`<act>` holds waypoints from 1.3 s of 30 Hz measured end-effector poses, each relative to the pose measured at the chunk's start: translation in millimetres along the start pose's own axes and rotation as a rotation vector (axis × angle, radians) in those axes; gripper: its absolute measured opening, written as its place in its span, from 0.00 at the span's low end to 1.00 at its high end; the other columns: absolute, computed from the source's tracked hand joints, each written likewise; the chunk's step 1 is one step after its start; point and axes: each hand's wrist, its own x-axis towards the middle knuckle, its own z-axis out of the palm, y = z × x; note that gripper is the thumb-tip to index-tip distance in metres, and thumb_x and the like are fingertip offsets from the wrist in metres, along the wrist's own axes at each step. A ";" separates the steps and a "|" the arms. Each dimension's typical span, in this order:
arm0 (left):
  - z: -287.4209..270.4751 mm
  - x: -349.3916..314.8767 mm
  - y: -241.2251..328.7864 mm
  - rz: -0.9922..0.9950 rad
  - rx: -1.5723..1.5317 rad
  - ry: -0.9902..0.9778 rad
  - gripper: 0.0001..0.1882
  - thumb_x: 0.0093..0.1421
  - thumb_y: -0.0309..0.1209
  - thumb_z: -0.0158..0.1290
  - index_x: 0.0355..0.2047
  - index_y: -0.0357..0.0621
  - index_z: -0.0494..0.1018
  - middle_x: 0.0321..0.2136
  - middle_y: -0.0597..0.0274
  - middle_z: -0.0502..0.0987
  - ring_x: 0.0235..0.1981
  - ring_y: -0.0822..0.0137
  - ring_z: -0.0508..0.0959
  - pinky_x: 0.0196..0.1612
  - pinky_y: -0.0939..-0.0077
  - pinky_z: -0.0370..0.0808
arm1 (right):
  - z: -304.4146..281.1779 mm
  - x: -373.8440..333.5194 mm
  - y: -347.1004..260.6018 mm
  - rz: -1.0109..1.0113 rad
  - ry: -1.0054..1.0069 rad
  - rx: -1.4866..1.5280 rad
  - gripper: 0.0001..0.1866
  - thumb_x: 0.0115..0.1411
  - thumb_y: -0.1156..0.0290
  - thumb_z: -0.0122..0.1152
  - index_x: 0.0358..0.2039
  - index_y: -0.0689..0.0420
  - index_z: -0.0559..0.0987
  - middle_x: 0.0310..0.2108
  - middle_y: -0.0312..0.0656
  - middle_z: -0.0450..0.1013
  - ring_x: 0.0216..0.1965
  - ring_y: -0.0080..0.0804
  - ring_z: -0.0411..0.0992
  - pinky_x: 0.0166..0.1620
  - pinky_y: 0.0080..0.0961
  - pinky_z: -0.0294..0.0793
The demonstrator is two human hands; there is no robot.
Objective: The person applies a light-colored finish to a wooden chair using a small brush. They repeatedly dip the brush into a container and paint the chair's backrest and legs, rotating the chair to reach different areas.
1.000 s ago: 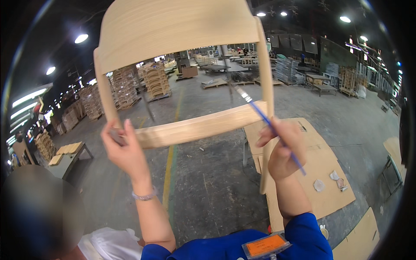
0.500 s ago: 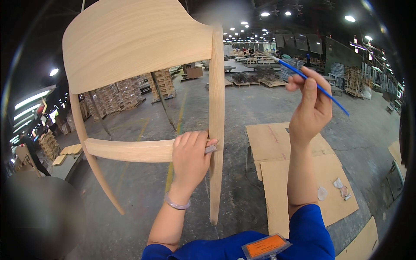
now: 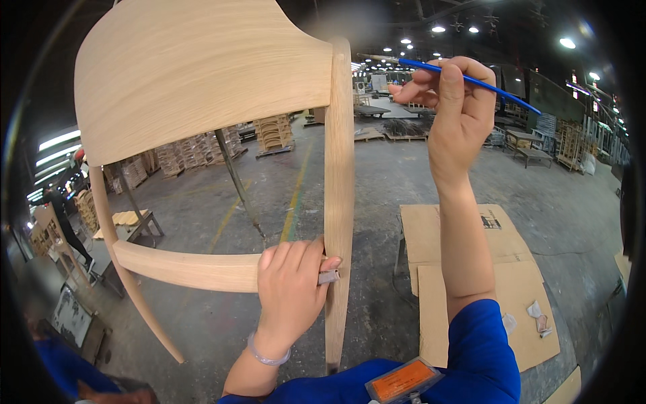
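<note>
A pale, bare wooden chair frame (image 3: 202,81) fills the left and middle, with its wide curved backrest on top. My left hand (image 3: 291,283) is closed over the right end of its lower rail (image 3: 188,269), beside the right-hand post (image 3: 338,188). A small folded grey-brown piece (image 3: 328,277), possibly sandpaper, sticks out by that thumb. Raised at the right, my right hand (image 3: 461,114) pinches a thin paintbrush (image 3: 498,89) by its blue handle. The brush lies nearly level, bristles pointing left toward the post's top; contact cannot be made out.
Cardboard sheets (image 3: 484,283) cover a low surface at the right, with crumpled scraps (image 3: 538,318) on them. Thin dark rods (image 3: 235,175) show behind the chair. Stacked wooden parts (image 3: 272,133) stand farther back. Another person (image 3: 67,367) in blue is at the lower left.
My right hand has risen and moved left, bringing the brush nearly level and its tip closer to the post. My left hand keeps its grip on the rail. The view has shifted.
</note>
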 end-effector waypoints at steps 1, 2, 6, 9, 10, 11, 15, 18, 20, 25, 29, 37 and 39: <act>-0.8 -0.6 0.6 0.000 0.009 0.006 0.12 0.68 0.37 0.58 0.39 0.40 0.79 0.30 0.58 0.78 0.34 0.56 0.76 0.43 0.62 0.66 | 0.8 1.0 3.5 -0.008 -0.010 -0.008 0.09 0.77 0.70 0.53 0.49 0.63 0.70 0.34 0.47 0.79 0.30 0.32 0.84 0.35 0.26 0.87; -1.2 -1.1 1.3 0.000 0.019 0.012 0.12 0.68 0.38 0.58 0.39 0.40 0.79 0.31 0.58 0.78 0.35 0.56 0.76 0.43 0.62 0.66 | 1.4 2.0 6.5 -0.024 -0.020 -0.023 0.09 0.78 0.70 0.52 0.49 0.63 0.70 0.33 0.47 0.79 0.30 0.31 0.84 0.35 0.26 0.87; -3.0 -2.7 2.9 -0.011 0.025 0.021 0.12 0.68 0.37 0.59 0.38 0.40 0.78 0.31 0.58 0.78 0.35 0.56 0.76 0.43 0.62 0.66 | 6.8 5.5 13.4 -0.008 -0.011 -0.002 0.10 0.77 0.69 0.54 0.48 0.64 0.71 0.32 0.46 0.79 0.29 0.30 0.83 0.34 0.26 0.87; -2.7 -3.4 3.0 -0.023 0.021 0.024 0.12 0.67 0.37 0.59 0.38 0.40 0.78 0.31 0.58 0.78 0.35 0.55 0.76 0.43 0.62 0.66 | 9.3 8.1 16.3 -0.023 -0.005 -0.039 0.10 0.76 0.69 0.57 0.47 0.64 0.72 0.30 0.46 0.79 0.28 0.29 0.83 0.34 0.24 0.86; -2.2 -3.4 2.8 -0.022 0.015 0.028 0.12 0.67 0.37 0.59 0.38 0.40 0.78 0.31 0.58 0.78 0.35 0.55 0.76 0.43 0.62 0.66 | 9.7 8.6 17.1 -0.023 0.005 -0.042 0.10 0.75 0.69 0.58 0.46 0.64 0.72 0.30 0.46 0.80 0.28 0.28 0.83 0.34 0.23 0.85; -2.6 -3.4 3.0 -0.020 0.007 0.028 0.12 0.67 0.37 0.59 0.38 0.40 0.78 0.31 0.58 0.78 0.34 0.55 0.76 0.43 0.62 0.66 | 9.9 9.3 16.9 -0.019 0.016 -0.059 0.10 0.75 0.69 0.59 0.46 0.63 0.73 0.30 0.46 0.80 0.28 0.28 0.82 0.33 0.22 0.85; -7.1 -5.4 3.4 -0.034 -0.004 0.006 0.12 0.67 0.37 0.60 0.38 0.39 0.78 0.30 0.58 0.77 0.35 0.55 0.76 0.43 0.62 0.66 | 11.6 10.0 18.6 0.005 0.019 -0.055 0.09 0.75 0.69 0.60 0.46 0.62 0.75 0.31 0.46 0.82 0.27 0.26 0.82 0.32 0.19 0.81; -12.9 -5.5 3.5 -0.028 -0.023 -0.012 0.12 0.66 0.37 0.60 0.37 0.39 0.78 0.30 0.58 0.77 0.34 0.55 0.76 0.43 0.61 0.66 | 15.0 11.0 18.8 0.010 0.026 -0.046 0.10 0.75 0.68 0.60 0.46 0.62 0.75 0.31 0.47 0.82 0.27 0.25 0.81 0.31 0.18 0.80; -16.9 -6.0 4.0 -0.022 -0.047 -0.010 0.12 0.66 0.36 0.60 0.37 0.39 0.78 0.30 0.57 0.77 0.34 0.55 0.76 0.43 0.61 0.66 | 16.8 12.3 18.0 -0.003 0.030 -0.061 0.10 0.75 0.67 0.59 0.46 0.62 0.75 0.31 0.46 0.82 0.27 0.26 0.81 0.31 0.19 0.80; -24.8 -8.2 3.0 -0.014 -0.032 -0.055 0.12 0.64 0.36 0.63 0.39 0.41 0.78 0.33 0.62 0.79 0.37 0.59 0.77 0.45 0.64 0.68 | 18.7 14.9 14.3 -0.026 0.063 0.013 0.10 0.76 0.67 0.59 0.46 0.62 0.75 0.31 0.47 0.82 0.27 0.26 0.80 0.32 0.20 0.80; -27.7 -8.2 2.1 -0.018 -0.043 -0.063 0.12 0.64 0.37 0.62 0.39 0.41 0.79 0.33 0.62 0.79 0.37 0.59 0.77 0.45 0.64 0.68 | 20.5 18.0 12.1 -0.049 0.061 0.032 0.10 0.76 0.67 0.58 0.45 0.63 0.74 0.31 0.48 0.82 0.26 0.26 0.79 0.32 0.20 0.80; -25.3 -7.8 0.9 -0.018 -0.052 -0.030 0.13 0.65 0.38 0.61 0.38 0.40 0.78 0.32 0.60 0.79 0.36 0.58 0.77 0.45 0.63 0.68 | 23.6 22.3 14.3 -0.076 0.043 -0.014 0.09 0.75 0.69 0.59 0.45 0.63 0.75 0.31 0.47 0.82 0.26 0.24 0.80 0.33 0.19 0.80; -28.4 -10.5 -1.6 -0.021 -0.026 -0.044 0.13 0.65 0.39 0.61 0.40 0.40 0.79 0.33 0.62 0.80 0.37 0.60 0.78 0.46 0.64 0.68 | 25.3 21.4 15.4 -0.078 0.040 -0.025 0.09 0.75 0.69 0.59 0.45 0.63 0.76 0.31 0.47 0.83 0.26 0.24 0.80 0.33 0.18 0.80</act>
